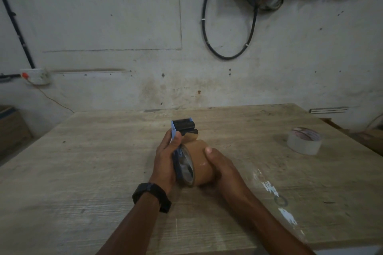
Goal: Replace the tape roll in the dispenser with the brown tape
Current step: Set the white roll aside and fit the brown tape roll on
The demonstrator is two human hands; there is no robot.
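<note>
A blue and black tape dispenser [183, 126] lies in the middle of the wooden table [103, 161], its toothed black head pointing away from me. My left hand [165, 157] grips its blue frame from the left side. A brown tape roll [200, 163] sits against the dispenser's hub, and a strip of brown tape runs up toward the head. My right hand [220, 163] wraps around the brown roll from the right, thumb on top. A black watch is on my left wrist.
A pale, whitish tape roll [304, 140] lies flat on the table at the right. Patches of white residue [271, 189] mark the table near my right forearm. A wall stands behind the table, with a cardboard box [12, 128] at the far left.
</note>
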